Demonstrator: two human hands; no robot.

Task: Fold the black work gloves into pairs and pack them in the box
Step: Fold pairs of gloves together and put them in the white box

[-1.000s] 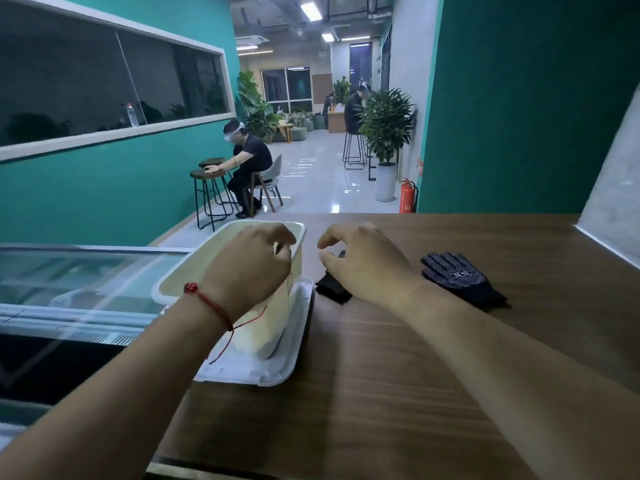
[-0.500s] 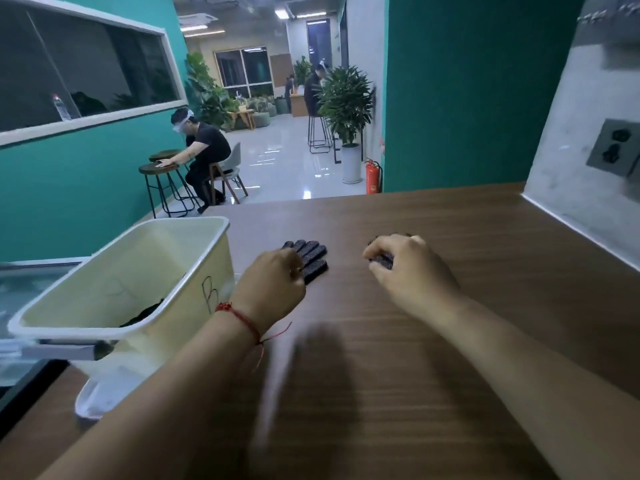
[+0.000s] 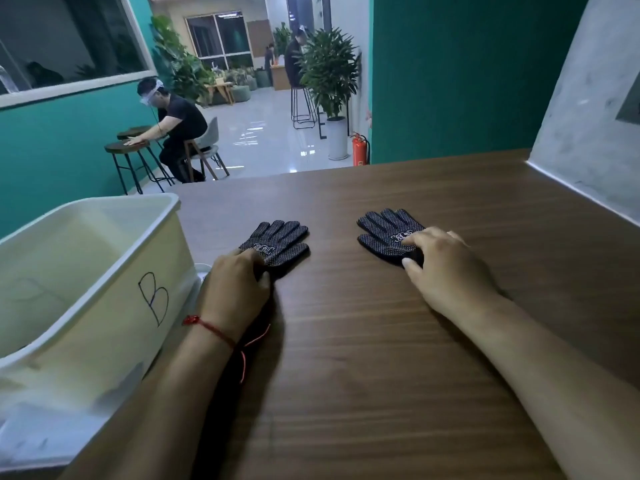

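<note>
Two black work gloves with white grip dots lie flat on the wooden table, fingers pointing away from me. My left hand (image 3: 239,282) grips the cuff of the left glove (image 3: 277,242), thumb curled against its edge. My right hand (image 3: 443,268) pinches the cuff of the right glove (image 3: 384,230) between fingers and thumb. The cuffs are hidden under my hands. The white plastic box (image 3: 104,306), marked with a hand-drawn "B", stands open at the table's left edge; its inside is mostly out of sight.
The box sits on its white lid (image 3: 202,270). A grey wall (image 3: 588,116) borders the table on the right. Beyond the far table edge, a person sits at round stools (image 3: 126,147), with a potted plant (image 3: 329,77) and a red fire extinguisher (image 3: 360,148) on the floor.
My left hand left the box and went to a glove. Both gloves, bunched under my hands before, now lie spread flat and apart. My view swung right.
</note>
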